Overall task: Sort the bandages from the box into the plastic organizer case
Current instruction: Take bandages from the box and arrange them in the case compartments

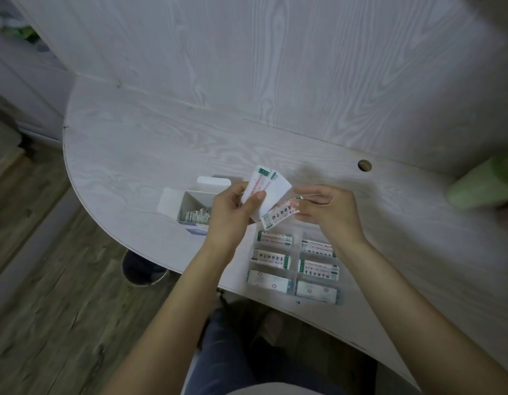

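Observation:
My left hand (232, 210) grips a small fan of white wrapped bandages (268, 189) above the table. My right hand (325, 208) pinches the end of one bandage (279, 216) with red print and a green edge, at the lower side of the fan. An open white box (194, 205) with several more bandages inside stands just left of my left hand. The clear plastic organizer case (295, 265) lies below my hands near the table's front edge; its compartments hold wrapped bandages in two columns.
The white wood-grain table (150, 143) has a curved left edge and a round cable hole (364, 165) at the back right. A blurred green object (483, 186) sits at the far right. My legs and the wooden floor show below the edge.

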Demonstrator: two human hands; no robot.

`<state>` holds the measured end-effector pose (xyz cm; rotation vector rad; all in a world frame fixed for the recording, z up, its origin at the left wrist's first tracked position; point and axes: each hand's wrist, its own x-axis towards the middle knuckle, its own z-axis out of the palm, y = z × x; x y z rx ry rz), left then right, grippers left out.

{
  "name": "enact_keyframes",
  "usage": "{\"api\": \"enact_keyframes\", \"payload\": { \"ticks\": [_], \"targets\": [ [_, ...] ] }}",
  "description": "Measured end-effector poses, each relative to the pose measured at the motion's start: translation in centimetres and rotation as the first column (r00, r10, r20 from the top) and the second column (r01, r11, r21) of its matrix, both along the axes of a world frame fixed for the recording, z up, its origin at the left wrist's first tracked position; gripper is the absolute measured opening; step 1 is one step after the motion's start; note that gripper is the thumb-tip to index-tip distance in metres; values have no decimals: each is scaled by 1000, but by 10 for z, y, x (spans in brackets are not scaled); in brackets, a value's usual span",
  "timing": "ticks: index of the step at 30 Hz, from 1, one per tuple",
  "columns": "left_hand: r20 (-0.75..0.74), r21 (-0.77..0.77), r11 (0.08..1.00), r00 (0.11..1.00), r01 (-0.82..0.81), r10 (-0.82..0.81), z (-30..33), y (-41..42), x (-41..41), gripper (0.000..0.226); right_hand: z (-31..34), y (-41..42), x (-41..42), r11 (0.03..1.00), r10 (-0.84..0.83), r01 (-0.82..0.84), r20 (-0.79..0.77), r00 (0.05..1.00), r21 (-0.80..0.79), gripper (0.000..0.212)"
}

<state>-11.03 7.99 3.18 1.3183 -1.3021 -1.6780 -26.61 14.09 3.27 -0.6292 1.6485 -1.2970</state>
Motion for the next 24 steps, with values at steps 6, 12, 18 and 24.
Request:
{"api": "enact_keyframes", "payload": {
  "ticks": [6,12,18,24],
  "targets": [
    [0,17,996,996,-86,86,-5,-1,4,13,-41,10,1,984,-56,74,-110,992,165,21],
    [5,-24,998,999,-54,54,-12,4,10,9,-78,17,18,962,52,42,-335,941,268,10],
    [16,-31,999,1000,-20,21,-19,9,19,11,-92,9,32,931,239,-11,-584,776,366,8],
    [69,-81,997,998,-1,7,-17,11,25,13,-93,4,37,853,484,-33,-767,421,520,14]
  ]
}}
